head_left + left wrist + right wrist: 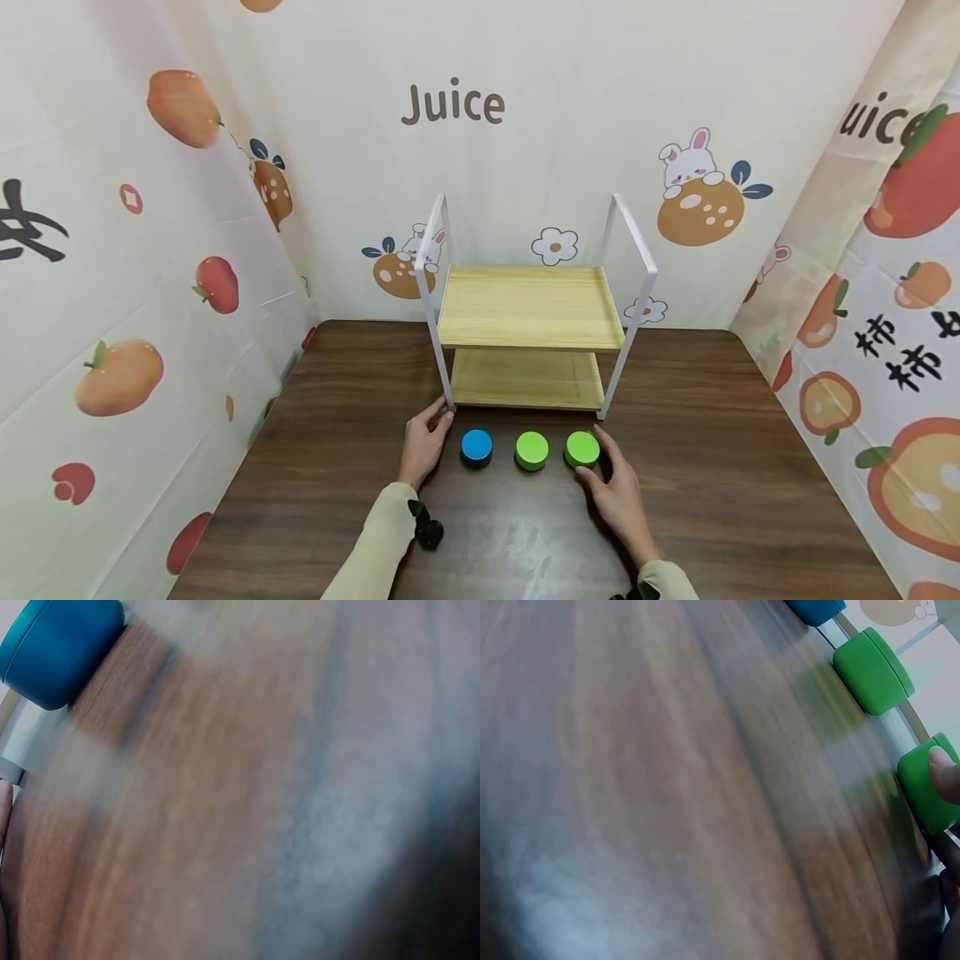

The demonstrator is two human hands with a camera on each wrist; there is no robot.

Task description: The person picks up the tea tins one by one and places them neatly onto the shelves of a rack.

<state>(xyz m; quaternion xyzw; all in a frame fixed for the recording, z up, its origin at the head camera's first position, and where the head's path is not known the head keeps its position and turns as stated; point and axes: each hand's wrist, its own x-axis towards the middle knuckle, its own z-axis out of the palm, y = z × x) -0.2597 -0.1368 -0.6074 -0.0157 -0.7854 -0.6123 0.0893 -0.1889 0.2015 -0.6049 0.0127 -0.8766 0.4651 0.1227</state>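
A two-tier shelf rack (531, 308) with pale wood boards and white side frames stands at the back of the table. My left hand (425, 446) is at the foot of its front left leg, thumb and forefinger about the foot. In front of the rack, a blue round tub (476, 448) and two green round tubs stand in a row. My right hand (617, 492) pinches the right-hand green tub (582, 448) between thumb and fingers; its thumb also shows in the right wrist view. The middle green tub (532, 451) stands untouched. In the left wrist view most fingers are out of frame.
The dark wood table (712, 483) extends to both sides. A printed fruit curtain (555, 150) hangs behind the rack and along both sides. Black hair-tie-like bands (427, 525) sit at the wrists.
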